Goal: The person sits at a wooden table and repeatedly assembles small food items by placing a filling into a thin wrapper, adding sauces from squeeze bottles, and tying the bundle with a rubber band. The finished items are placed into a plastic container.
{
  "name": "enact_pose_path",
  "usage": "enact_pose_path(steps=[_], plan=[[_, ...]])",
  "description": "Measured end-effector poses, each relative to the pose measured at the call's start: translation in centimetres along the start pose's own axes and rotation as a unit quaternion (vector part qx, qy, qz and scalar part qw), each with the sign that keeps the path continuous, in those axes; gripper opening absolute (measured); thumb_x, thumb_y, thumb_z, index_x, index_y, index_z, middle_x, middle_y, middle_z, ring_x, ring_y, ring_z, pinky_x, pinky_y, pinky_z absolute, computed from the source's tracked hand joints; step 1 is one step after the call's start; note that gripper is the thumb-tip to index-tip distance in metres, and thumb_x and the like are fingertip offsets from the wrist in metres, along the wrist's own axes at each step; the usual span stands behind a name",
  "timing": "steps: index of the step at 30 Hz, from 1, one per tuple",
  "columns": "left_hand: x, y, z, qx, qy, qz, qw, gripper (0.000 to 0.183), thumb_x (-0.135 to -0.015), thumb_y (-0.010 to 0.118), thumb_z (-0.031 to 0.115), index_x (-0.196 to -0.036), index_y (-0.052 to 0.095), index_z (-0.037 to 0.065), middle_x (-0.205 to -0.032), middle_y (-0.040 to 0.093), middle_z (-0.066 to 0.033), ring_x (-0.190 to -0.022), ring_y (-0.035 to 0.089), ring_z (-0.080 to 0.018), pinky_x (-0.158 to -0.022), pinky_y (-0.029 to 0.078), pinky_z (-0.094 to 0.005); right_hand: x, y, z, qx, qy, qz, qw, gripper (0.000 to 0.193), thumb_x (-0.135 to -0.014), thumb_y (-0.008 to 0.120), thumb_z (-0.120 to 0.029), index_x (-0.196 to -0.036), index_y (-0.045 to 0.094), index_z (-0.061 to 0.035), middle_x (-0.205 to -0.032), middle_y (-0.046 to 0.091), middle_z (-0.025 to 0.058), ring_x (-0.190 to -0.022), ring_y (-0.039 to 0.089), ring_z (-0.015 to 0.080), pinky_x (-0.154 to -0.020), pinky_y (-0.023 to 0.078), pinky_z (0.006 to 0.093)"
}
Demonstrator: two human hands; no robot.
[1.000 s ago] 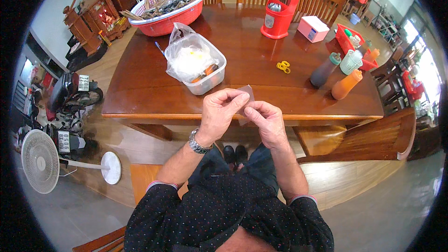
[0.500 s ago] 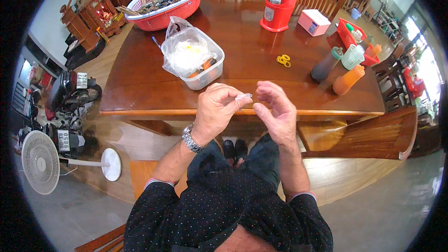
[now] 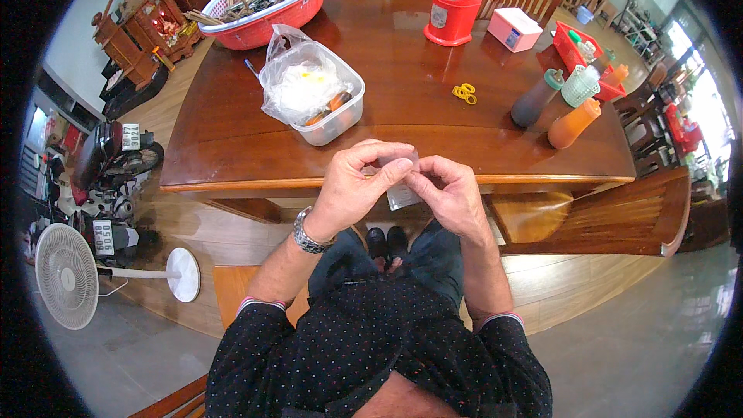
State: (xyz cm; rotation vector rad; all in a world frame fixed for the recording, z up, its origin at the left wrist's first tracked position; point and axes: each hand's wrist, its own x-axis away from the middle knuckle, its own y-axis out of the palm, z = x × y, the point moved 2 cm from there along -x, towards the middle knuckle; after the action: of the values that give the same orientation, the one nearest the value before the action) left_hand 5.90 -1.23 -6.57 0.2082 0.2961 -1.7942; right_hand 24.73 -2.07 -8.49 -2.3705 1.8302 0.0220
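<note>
**The bare right hand (image 3: 451,195) had rejoined the bare left hand (image 3: 352,182) on a small, flat, see-through plastic piece (image 3: 402,198)**

In the head view, looking down, the two hands were together, pinching the plastic piece between thumbs and fingers. Half a second earlier, the right hand had been spread open and apart, and only a small bit of plastic had shown at the left fingertips. Now its lower part hung below the thumbs. The work seemed to have passed from a one-handed hold to a two-handed one; how the hidden fingers gripped could not be told.

The piece was held in the air at the near edge of a glossy reddish-brown wooden table (image 3: 402,108). Ahead of the left hand stood a clear rectangular plastic tub (image 3: 340,124), a filmy whitish plastic bag (image 3: 302,89) bunched in it. Ahead of the right hand lay a little cluster of yellow rings (image 3: 464,94). Farther to the right hand's right stood a dark squeeze bottle with a grey-green top (image 3: 534,101) and an orange plastic squeeze bottle (image 3: 573,125).
</note>
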Motion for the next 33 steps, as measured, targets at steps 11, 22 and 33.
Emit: enact_pose_path(steps=[11, 22, 33], plan=[[0.7, 0.4, -0.7, 0.057, -0.034, 0.071, 0.995, 0.012, -0.095, 0.079, 0.008, -0.103, 0.077, 0.000, -0.097, 0.074, -0.0035, -0.093, 0.068, -0.0101, -0.083, 0.056, -0.0283, 0.1, 0.6, 1.8, -0.077, -0.004, -0.012, 0.997, 0.014, -0.099, 0.074, -0.012, -0.105, 0.074, 0.0004, -0.093, 0.073, 0.0006, -0.086, 0.064, 0.0071, -0.078, 0.054, 0.0256], [0.4, -0.3, 0.5, -0.185, 0.131, 0.078, 0.971, 0.011, -0.084, 0.086, 0.012, -0.091, 0.080, 0.005, -0.088, 0.076, -0.0067, -0.087, 0.068, -0.0221, -0.082, 0.052, -0.0378, 0.4, 0.0, -0.9, -0.027, -0.137, 0.062, 0.988, 0.036, -0.084, 0.080, 0.001, -0.118, 0.069, -0.0039, -0.144, 0.057, 0.0126, -0.130, 0.058, 0.0236, -0.109, 0.049, 0.0367], [0.4, -0.1, 1.1, -0.269, 0.175, 0.057, 0.945, 0.012, -0.083, 0.084, 0.013, -0.092, 0.080, 0.007, -0.089, 0.076, -0.0065, -0.089, 0.068, -0.0257, -0.089, 0.048, -0.0406, 1.1, -0.8, -3.8, 0.237, -0.192, 0.043, 0.952, 0.029, -0.081, 0.080, 0.000, -0.109, 0.074, -0.0095, -0.146, 0.056, 0.0169, -0.139, 0.051, 0.0351, -0.118, 0.039, 0.0454]])
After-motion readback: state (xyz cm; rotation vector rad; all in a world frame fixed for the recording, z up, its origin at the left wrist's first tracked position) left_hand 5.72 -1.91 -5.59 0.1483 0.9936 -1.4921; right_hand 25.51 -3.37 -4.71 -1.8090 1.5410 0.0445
